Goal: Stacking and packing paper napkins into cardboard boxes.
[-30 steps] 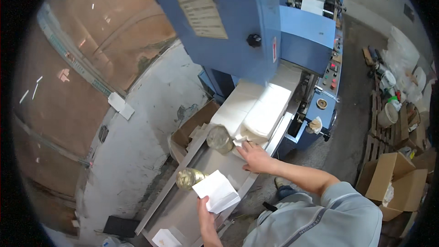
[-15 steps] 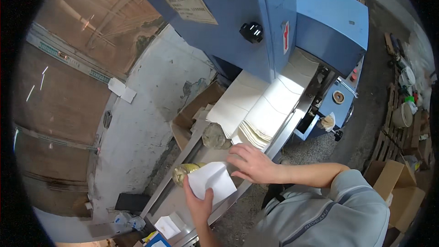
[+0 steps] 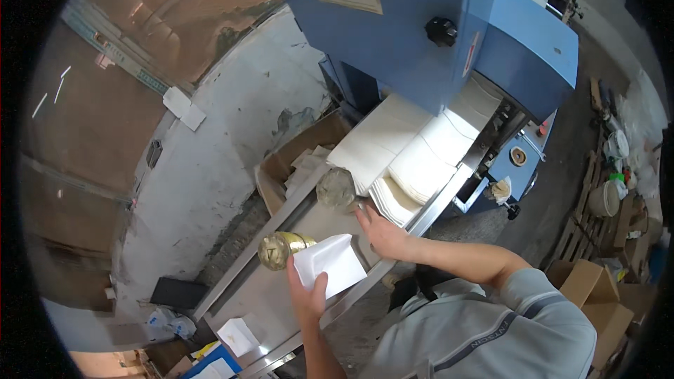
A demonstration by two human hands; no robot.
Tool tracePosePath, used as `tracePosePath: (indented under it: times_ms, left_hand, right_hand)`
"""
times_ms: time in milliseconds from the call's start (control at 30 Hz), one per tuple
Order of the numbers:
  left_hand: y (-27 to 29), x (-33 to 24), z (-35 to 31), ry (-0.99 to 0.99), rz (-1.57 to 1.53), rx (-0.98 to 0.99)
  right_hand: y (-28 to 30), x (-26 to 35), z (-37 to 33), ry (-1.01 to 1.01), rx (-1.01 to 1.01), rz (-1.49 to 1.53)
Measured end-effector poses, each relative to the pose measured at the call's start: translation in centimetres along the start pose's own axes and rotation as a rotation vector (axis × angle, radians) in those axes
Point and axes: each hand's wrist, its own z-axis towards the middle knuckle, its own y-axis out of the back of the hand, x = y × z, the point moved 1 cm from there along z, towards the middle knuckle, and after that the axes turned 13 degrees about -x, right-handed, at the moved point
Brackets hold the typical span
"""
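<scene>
My left hand point(image 3: 309, 293) grips a white paper piece point(image 3: 333, 264), with the thumb on its face and the fingers behind. Just beyond that paper lies a yellowish, see-through jar-like cylinder point(image 3: 278, 248), its round end turned left. My right hand point(image 3: 382, 233) is open, its fingers stretched toward the near end of the white paper stack point(image 3: 394, 198). Close to these fingertips a clear round jar-like thing point(image 3: 335, 188) rests against the papers; whether they touch it I cannot tell. Both paper rows lie on a metal trough point(image 3: 256, 302).
A blue machine point(image 3: 393, 28) with a black knob point(image 3: 441, 31) stands over the far end of the trough. Left of the trough sits a cardboard box point(image 3: 275, 168) with papers in it. A folded white paper point(image 3: 239, 337) lies at the trough's near end. Behind my right arm stands another carton point(image 3: 590, 288).
My right hand has moved away from the paper in my left hand, up to the stack's near end. My left hand still holds the paper. The whole view has shifted slightly.
</scene>
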Motion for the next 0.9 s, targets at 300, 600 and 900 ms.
tracePosePath:
  times_ms: [300, 600, 900]
  left_hand:
    - [0.2, -0.4, 0.1, 0.023, -0.107, 0.033]
    - [-0.6, 1.2, 1.7, 0.149, -0.342, 0.198]
    - [-4.0, -1.1, 1.0, 0.047, -0.409, 0.256]
  right_hand:
    - [0.5, -0.5, 0.2, -0.026, -0.141, 0.008]
    - [7.7, -1.0, -2.3, -0.074, -0.63, -0.138]
    - [9.5, -1.1, -4.0, -0.139, -0.653, -0.137]
